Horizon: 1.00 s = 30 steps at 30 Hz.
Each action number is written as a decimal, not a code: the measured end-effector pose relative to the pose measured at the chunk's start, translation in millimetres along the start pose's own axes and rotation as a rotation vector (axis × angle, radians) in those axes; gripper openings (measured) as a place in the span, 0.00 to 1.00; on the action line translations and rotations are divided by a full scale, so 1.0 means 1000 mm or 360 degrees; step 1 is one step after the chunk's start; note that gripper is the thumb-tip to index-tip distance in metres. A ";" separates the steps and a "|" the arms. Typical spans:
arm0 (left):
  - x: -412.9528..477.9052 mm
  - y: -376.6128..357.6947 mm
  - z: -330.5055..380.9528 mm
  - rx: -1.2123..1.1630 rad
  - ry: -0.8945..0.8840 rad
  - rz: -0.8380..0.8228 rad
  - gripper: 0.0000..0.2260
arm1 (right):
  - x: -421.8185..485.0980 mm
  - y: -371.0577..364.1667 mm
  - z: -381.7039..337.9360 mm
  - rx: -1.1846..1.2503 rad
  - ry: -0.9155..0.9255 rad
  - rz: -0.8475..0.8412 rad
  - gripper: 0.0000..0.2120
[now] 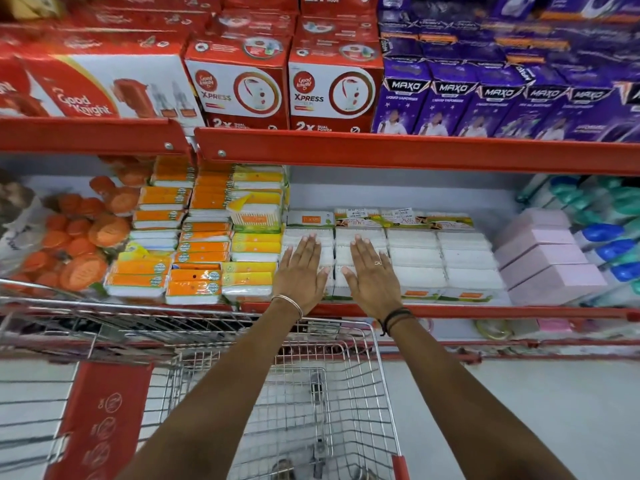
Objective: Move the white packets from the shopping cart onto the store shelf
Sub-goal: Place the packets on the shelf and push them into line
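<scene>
Shelf (415, 310): hands flat on white packets (412, 258)

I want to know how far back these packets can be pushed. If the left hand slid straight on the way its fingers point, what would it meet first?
Probably the upright packet with the orange label, just beyond the left hand on the white packets; depth is unclear.
</scene>
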<state>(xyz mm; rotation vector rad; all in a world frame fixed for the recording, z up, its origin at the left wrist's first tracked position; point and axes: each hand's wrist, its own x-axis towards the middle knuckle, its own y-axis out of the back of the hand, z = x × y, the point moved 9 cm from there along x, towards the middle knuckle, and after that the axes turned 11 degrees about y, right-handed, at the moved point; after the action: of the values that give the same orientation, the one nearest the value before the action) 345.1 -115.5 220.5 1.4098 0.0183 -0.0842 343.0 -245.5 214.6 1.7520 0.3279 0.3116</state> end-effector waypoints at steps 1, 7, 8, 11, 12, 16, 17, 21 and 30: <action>0.000 -0.001 0.000 -0.0004 0.0012 0.0022 0.26 | 0.000 0.000 0.001 -0.0001 -0.0012 0.0009 0.33; 0.005 -0.004 0.002 -0.0024 0.0112 0.0044 0.26 | 0.002 0.006 -0.003 0.0009 -0.0031 0.0114 0.31; 0.005 -0.005 0.003 -0.0014 0.0119 0.0042 0.26 | 0.002 0.007 -0.003 0.0011 -0.0038 0.0129 0.31; 0.004 -0.002 0.006 0.0010 0.0113 0.0039 0.26 | 0.001 0.005 -0.002 0.0057 -0.0034 0.0085 0.32; 0.004 -0.002 0.006 0.0024 0.0116 0.0023 0.26 | 0.001 0.005 -0.002 0.0087 -0.0014 0.0070 0.32; -0.001 0.003 0.016 -0.0008 0.0132 0.0015 0.26 | -0.013 0.026 0.010 0.0272 -0.0004 0.0207 0.30; -0.004 0.005 0.025 -0.0045 0.0096 0.0037 0.26 | -0.021 0.034 0.019 0.0282 -0.0031 0.0271 0.30; -0.016 -0.001 0.077 -0.0102 -0.0133 0.0006 0.29 | -0.055 0.053 0.077 0.0194 -0.0202 0.0382 0.29; -0.015 -0.027 0.136 0.0072 -0.0196 0.0063 0.26 | -0.085 0.043 0.141 0.0050 -0.0341 0.0230 0.31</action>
<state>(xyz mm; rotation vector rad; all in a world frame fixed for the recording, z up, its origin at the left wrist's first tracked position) 322.7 -253.1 217.2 1.4470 -0.1138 -0.1390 321.0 -413.5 225.6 1.8252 0.0521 0.2200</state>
